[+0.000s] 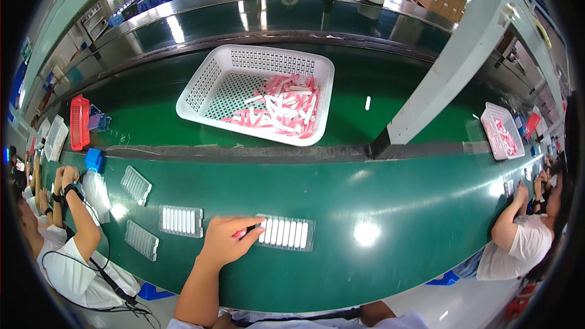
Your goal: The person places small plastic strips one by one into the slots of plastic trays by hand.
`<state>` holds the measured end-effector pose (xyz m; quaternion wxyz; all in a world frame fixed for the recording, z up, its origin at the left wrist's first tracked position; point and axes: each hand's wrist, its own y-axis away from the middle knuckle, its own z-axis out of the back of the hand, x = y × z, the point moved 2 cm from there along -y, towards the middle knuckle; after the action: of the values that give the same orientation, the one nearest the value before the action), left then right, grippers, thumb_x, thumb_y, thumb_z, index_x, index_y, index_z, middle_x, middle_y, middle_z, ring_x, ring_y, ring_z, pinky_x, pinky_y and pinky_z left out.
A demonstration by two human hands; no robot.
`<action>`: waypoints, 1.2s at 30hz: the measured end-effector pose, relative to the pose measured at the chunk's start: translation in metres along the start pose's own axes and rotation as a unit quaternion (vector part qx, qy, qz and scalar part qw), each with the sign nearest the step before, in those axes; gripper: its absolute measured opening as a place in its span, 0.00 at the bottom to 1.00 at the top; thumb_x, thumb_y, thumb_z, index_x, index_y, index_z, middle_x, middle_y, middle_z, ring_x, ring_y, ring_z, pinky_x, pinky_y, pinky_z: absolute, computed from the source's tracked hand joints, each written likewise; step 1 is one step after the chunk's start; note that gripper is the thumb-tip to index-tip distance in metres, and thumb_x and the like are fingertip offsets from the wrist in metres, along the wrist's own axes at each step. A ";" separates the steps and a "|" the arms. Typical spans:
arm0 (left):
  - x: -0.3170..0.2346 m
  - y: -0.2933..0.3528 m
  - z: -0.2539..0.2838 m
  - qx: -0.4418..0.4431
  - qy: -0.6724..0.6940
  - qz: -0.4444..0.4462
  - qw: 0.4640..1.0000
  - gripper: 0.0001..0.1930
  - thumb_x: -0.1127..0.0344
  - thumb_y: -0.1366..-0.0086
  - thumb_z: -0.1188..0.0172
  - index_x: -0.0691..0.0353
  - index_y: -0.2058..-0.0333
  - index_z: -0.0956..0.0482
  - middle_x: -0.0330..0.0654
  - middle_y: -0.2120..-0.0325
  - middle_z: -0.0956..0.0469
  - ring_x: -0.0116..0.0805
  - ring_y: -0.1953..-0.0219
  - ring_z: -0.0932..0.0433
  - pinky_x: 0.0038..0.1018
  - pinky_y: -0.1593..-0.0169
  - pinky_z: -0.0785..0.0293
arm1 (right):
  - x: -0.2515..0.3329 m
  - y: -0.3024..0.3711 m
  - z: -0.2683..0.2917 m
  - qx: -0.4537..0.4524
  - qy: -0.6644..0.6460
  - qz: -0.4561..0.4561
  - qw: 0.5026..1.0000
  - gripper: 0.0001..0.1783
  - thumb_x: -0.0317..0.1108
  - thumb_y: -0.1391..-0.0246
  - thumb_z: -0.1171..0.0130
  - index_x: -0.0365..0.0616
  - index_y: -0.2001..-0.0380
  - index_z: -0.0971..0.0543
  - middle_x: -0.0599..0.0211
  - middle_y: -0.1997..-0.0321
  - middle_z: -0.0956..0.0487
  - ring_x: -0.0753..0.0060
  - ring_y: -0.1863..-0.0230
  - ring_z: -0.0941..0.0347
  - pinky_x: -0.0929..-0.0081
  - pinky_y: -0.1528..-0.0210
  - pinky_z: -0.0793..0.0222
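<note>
My left hand (230, 239) reaches in from the lower edge, its thumb and index finger pinched at the left end of a clear plastic tray (311, 245). The fingertips close on the top of the leftmost white stick (263, 230). Something pink shows inside the curled fingers, mostly hidden. Several more white sticks (286, 233) lie side by side in that tray. To the left lies a second clear tray (163, 231) holding a row of white sticks (181, 221). My right hand does not show; a patch of skin appears at the lower edge.
Two clear ribbed trays (136, 185) (141, 240) lie farther left. Beyond a dark raised strip, a white basket (201, 79) holds white and pink pieces (286, 106). A loose white stick (368, 103) lies right of it, near a grey post (451, 67). People work at both sides.
</note>
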<state>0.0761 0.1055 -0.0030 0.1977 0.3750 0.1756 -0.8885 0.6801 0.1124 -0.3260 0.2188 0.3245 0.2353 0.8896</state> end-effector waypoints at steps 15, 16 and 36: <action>0.024 0.002 -0.006 -0.054 0.029 -0.051 0.997 0.14 0.69 0.52 0.25 0.54 0.63 0.12 0.32 0.89 0.32 0.30 0.89 0.32 0.27 0.82 0.38 | 0.010 -0.026 0.100 -0.109 0.071 0.019 0.991 0.16 0.38 0.41 0.36 0.38 0.54 0.18 0.50 0.60 0.18 0.53 0.59 0.22 0.60 0.52 0.27; 0.022 0.001 -0.002 -0.039 0.022 -0.055 0.998 0.14 0.69 0.52 0.25 0.54 0.63 0.12 0.33 0.89 0.31 0.30 0.88 0.31 0.27 0.82 0.38 | 0.011 -0.030 0.093 -0.116 0.060 0.027 0.991 0.16 0.38 0.41 0.36 0.39 0.54 0.18 0.50 0.59 0.18 0.53 0.58 0.22 0.59 0.52 0.27; 0.062 0.096 0.076 -0.245 -0.266 0.191 0.912 0.20 0.53 0.36 0.35 0.51 0.47 0.16 0.49 0.71 0.14 0.55 0.67 0.16 0.45 0.62 0.21 | 0.132 0.023 0.135 -0.144 -0.010 0.404 0.903 0.08 0.32 0.39 0.37 0.39 0.62 0.18 0.50 0.67 0.19 0.53 0.65 0.22 0.62 0.57 0.25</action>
<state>0.0372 -0.0261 -0.0144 0.4888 0.0907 0.2539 -0.8297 0.6745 0.2030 -0.1585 -0.1127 0.3655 -0.0489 0.9227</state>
